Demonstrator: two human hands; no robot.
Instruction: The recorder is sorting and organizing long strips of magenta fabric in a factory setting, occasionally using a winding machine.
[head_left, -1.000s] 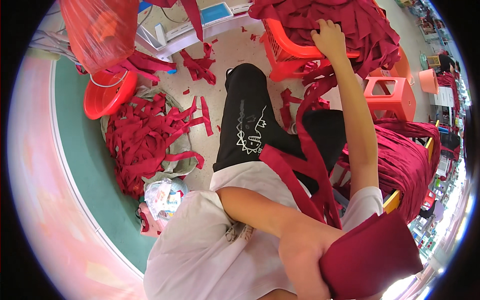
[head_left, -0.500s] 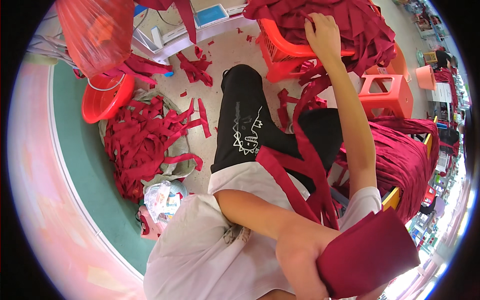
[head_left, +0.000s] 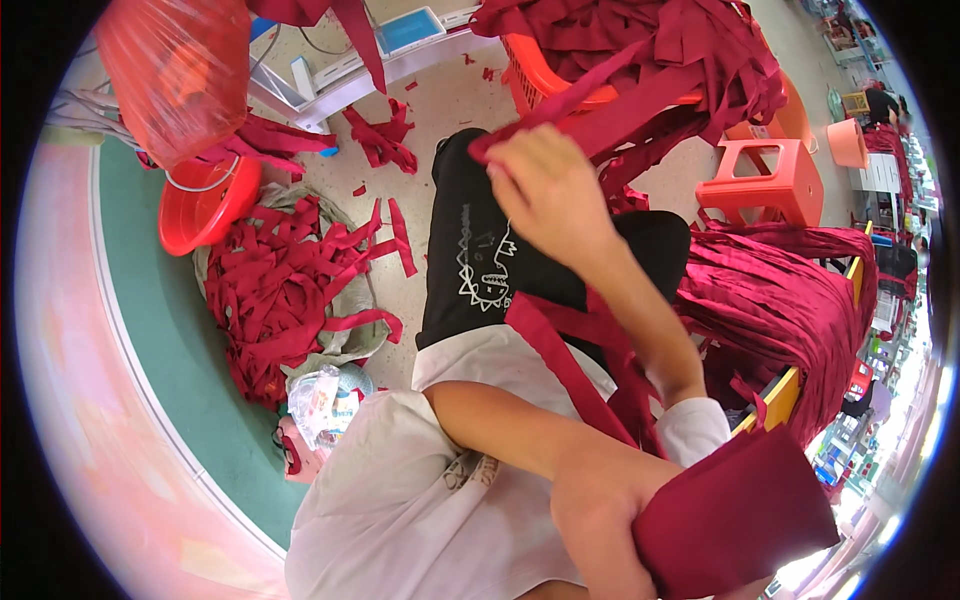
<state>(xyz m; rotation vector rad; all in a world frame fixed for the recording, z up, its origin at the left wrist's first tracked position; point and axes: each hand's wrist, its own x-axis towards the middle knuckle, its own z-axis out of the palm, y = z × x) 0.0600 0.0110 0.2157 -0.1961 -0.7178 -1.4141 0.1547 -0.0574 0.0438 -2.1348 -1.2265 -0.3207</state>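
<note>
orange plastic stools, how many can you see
1: a small orange stool stands on the floor at upper right, beside the heap of dark red fabric strips. Others may be hidden behind the fabric.

The person wears a white short-sleeved T-shirt (head_left: 400,500) with a small dark print low on the front; the forearms are bare. The trousers (head_left: 470,260) are black, with a white line drawing on the left thigh.

Right hand (head_left: 548,195) raised far, arm extended, fingers pinched shut. Left hand (head_left: 600,515) near, low right, forearm bent across torso, fingers clamped.
</note>
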